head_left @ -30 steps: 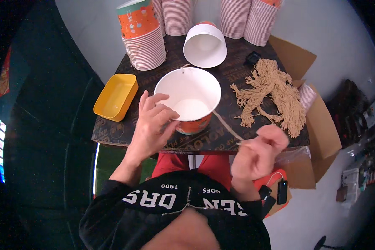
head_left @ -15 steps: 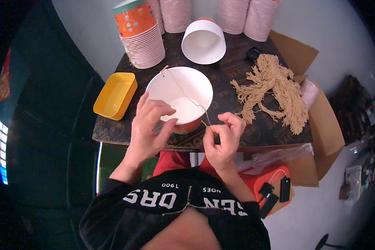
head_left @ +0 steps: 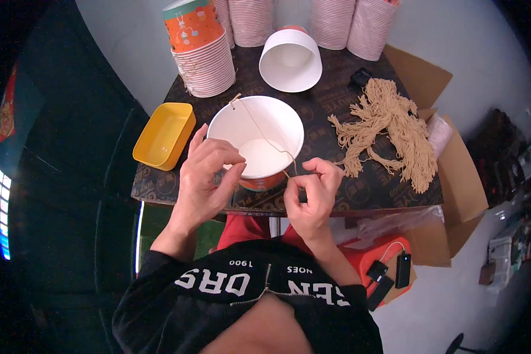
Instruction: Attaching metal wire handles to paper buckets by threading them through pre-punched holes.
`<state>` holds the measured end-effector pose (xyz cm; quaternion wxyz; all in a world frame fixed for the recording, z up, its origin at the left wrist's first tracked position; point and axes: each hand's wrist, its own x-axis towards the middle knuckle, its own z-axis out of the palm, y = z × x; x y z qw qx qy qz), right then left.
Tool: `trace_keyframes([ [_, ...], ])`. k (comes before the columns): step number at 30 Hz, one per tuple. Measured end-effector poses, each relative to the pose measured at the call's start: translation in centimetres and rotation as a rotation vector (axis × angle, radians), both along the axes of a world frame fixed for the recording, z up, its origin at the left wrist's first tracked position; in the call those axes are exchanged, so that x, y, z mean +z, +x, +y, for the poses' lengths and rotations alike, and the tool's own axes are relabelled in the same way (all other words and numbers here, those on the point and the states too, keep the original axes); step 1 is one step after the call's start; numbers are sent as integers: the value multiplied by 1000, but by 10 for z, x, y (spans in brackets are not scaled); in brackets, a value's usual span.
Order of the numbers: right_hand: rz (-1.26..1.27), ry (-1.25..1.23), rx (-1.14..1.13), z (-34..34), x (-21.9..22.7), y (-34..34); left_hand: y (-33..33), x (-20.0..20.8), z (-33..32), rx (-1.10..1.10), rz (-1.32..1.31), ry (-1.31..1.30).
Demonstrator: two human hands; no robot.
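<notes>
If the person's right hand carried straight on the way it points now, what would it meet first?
Probably the near right side of the round white-and-orange paper tub, just ahead of the right hand, which pinches a thin tan string; how their heights compare is unclear.

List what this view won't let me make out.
In the head view:
Thin beige string: its end, hidden in the right hand.
White-lined orange paper bucket: outer side, mostly hidden by its own rim.
Left hand: whether it touches that rim; its fingers overlap it.
Back stacks of pink-striped white paper buckets: tops, cut off by upper edge.
</notes>
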<state>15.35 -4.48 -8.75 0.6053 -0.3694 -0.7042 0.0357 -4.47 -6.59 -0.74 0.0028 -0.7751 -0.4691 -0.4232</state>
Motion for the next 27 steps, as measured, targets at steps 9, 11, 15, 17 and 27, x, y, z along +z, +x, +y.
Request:
trace_keyframes([
  [9,-1,-4,12,3,0,-3,1,7,5,-24,55,-19],
  [11,-6,1,3,3,1,-3,2,14,10,-56,77,-66],
  [15,4,14,7,6,2,-6,-3,22,27,-220,176,-248],
  [17,11,22,-1,7,1,-7,-1,26,35,-282,198,-278],
  [27,35,19,10,10,0,-10,13,24,65,-548,302,-434],
])
